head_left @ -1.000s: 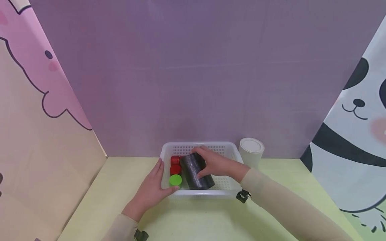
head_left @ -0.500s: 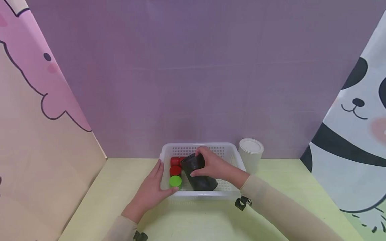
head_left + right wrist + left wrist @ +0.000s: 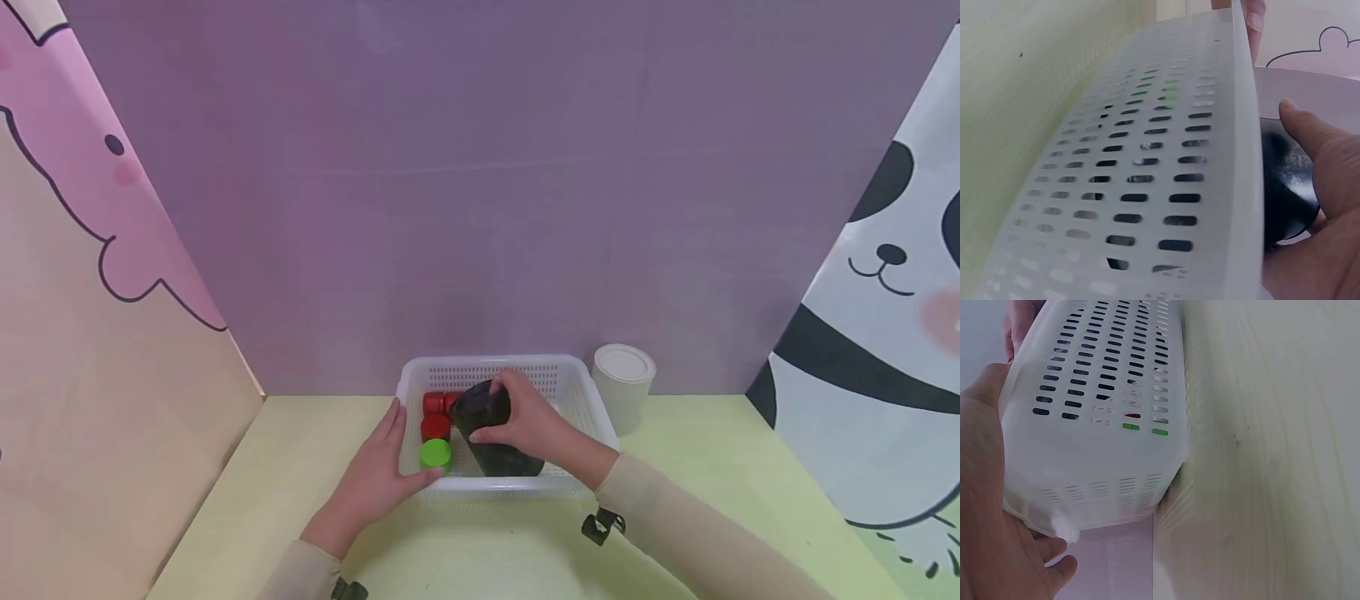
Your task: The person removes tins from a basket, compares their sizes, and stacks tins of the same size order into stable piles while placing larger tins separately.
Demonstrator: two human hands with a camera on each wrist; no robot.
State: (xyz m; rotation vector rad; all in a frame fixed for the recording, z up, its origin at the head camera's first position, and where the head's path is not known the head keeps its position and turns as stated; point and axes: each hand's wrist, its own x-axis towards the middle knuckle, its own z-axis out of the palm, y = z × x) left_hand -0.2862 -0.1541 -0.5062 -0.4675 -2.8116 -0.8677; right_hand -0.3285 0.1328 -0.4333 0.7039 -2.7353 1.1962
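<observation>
A white plastic basket (image 3: 517, 484) stands on the table, with slotted walls in both wrist views. My right hand (image 3: 531, 427) reaches into it and grips a shiny black cylinder (image 3: 498, 458), thumb on the near side and fingers at its upper far end. The cylinder leans, its lower end toward the front right of the basket. My left hand (image 3: 367, 479) rests at the front left corner of the basket, fingers straight along the left side and thumb along the front rim. Inside, along the left wall, are small red-topped items (image 3: 436, 427) and a green-topped item (image 3: 436, 454).
A white lidded canister (image 3: 624, 387) stands just right of the basket. Behind both is a purple backdrop (image 3: 450, 208), with printed cartoon panels at left and right. The pale yellow tabletop (image 3: 480, 550) extends in front of the basket.
My right hand has turned the black cylinder slightly, and its lower end has shifted right. The right thumb has moved left across it. The left hand stays at the basket corner.
</observation>
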